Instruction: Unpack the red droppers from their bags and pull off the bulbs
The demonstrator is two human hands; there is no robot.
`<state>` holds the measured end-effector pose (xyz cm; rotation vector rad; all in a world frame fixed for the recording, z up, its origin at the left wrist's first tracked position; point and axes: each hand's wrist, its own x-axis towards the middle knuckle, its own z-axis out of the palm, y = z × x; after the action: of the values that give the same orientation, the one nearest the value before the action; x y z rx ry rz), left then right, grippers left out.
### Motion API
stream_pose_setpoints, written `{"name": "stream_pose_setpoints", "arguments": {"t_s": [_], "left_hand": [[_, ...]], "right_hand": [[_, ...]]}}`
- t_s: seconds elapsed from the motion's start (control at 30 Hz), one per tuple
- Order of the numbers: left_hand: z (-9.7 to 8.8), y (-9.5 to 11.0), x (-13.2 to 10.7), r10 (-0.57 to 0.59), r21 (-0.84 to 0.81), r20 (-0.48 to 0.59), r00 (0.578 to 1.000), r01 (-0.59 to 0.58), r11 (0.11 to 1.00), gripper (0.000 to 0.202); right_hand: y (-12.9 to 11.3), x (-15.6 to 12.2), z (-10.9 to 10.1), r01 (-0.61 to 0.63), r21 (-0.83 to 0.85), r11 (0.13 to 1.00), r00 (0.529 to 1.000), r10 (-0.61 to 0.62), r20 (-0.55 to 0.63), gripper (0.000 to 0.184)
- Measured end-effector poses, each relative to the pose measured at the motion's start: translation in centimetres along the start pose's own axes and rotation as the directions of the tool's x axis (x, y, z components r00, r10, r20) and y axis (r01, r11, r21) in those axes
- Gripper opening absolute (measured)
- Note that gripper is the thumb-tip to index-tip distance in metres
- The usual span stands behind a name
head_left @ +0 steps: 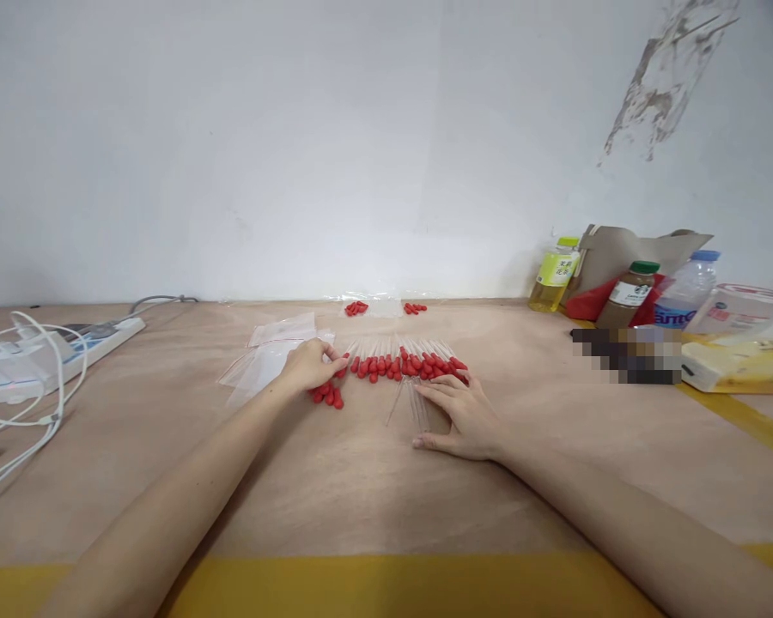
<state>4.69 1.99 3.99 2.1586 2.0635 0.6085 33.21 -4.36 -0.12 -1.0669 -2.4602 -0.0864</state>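
Observation:
A row of glass droppers with red rubber bulbs (pixel 412 365) lies across the middle of the table, most with clear tubes pointing to the wall. Several clear glass tubes (pixel 418 408) point toward me in front of the row. At the row's left end, my left hand (pixel 313 365) pinches a red-bulbed dropper (pixel 342 371). Just below it lies a small group of loose red bulbs (pixel 327 395). My right hand (pixel 467 416) rests at the right end, fingers stretched and thumb apart, with its fingertips beside the clear tubes.
Clear zip bags (pixel 274 343) lie behind my left hand. Bagged red bulbs (pixel 356 308) are near the wall. A power strip (pixel 70 360) with white cables is at left. Drink bottles (pixel 556 275), a grey bag (pixel 637 245) and a yellow tissue pack (pixel 740 365) stand at right.

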Motion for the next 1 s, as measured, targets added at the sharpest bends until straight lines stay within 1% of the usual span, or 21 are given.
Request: {"name": "stream_pose_setpoints", "arguments": {"t_s": [0.07, 0.13, 0.17, 0.23, 0.3, 0.37, 0.47, 0.53, 0.57, 0.67, 0.7, 0.77, 0.87, 1.0], "left_hand": [[-0.9, 0.0, -0.6, -0.023, -0.004, -0.03, 0.999, 0.023, 1.0, 0.03], [-1.7, 0.2, -1.7, -0.005, -0.024, -0.089, 0.996, 0.003, 1.0, 0.029], [-1.9, 0.3, -2.4, 0.027, -0.046, -0.125, 0.992, -0.033, 0.998, 0.028], [-2.0, 0.8, -4.1, 0.129, -0.108, -0.187, 0.974, -0.151, 0.983, 0.025], [-1.4, 1.3, -6.0, 0.242, -0.173, -0.193, 0.951, -0.275, 0.946, 0.02], [-0.4, 1.8, -7.5, 0.323, -0.222, -0.185, 0.928, -0.36, 0.906, 0.016], [1.4, 2.2, -9.0, 0.391, -0.217, -0.241, 0.888, -0.442, 0.87, 0.014], [2.4, 2.3, -9.5, 0.434, -0.189, -0.275, 0.858, -0.491, 0.851, 0.013], [2.7, 2.4, -9.6, 0.456, -0.179, -0.281, 0.845, -0.513, 0.84, 0.013], [3.2, 2.4, -9.7, 0.507, -0.166, -0.286, 0.813, -0.563, 0.809, 0.011], [3.2, 2.4, -9.7, 0.517, -0.165, -0.289, 0.805, -0.574, 0.802, 0.01], [3.1, 2.5, -9.6, 0.535, -0.168, -0.297, 0.791, -0.595, 0.786, 0.009], [3.0, 2.7, -9.6, 0.558, -0.186, -0.298, 0.775, -0.62, 0.762, 0.011], [2.8, 3.1, -9.8, 0.602, -0.138, -0.237, 0.763, -0.639, 0.756, 0.022]], "right_hand": [[0.0, 0.1, 0.2, -0.004, 0.014, 1.0, 1.0, 0.004, -0.006, 0.071], [0.1, 0.2, 0.4, -0.015, 0.02, 1.0, 1.0, 0.015, -0.013, 0.067], [0.2, 0.2, 0.5, -0.021, 0.021, 1.0, 1.0, 0.021, -0.015, 0.066], [0.2, 0.1, 0.6, -0.027, 0.027, 0.999, 1.0, 0.027, -0.016, 0.064], [0.3, 0.1, 0.7, -0.034, 0.045, 0.998, 0.999, 0.035, -0.028, 0.065], [0.4, 0.0, 0.5, -0.059, 0.072, 0.996, 0.995, 0.064, -0.079, 0.064], [0.5, -0.2, 0.1, -0.091, 0.12, 0.989, 0.963, 0.118, -0.243, 0.057], [0.4, -0.2, -0.3, -0.062, 0.122, 0.991, 0.938, 0.1, -0.331, 0.054], [0.4, -0.2, -0.4, -0.031, 0.106, 0.994, 0.933, 0.066, -0.353, 0.052], [0.0, -0.1, -0.1, 0.105, 0.023, 0.994, 0.937, -0.091, -0.337, 0.039], [-0.2, 0.0, 0.2, 0.148, -0.001, 0.989, 0.932, -0.14, -0.334, 0.033], [-0.4, 0.2, 0.9, 0.203, -0.03, 0.979, 0.916, -0.2, -0.348, 0.023], [-0.9, 0.4, 1.6, 0.224, -0.037, 0.974, 0.906, -0.222, -0.362, 0.018], [-1.6, 0.4, 1.6, 0.231, -0.031, 0.973, 0.91, -0.227, -0.347, 0.018]]}}
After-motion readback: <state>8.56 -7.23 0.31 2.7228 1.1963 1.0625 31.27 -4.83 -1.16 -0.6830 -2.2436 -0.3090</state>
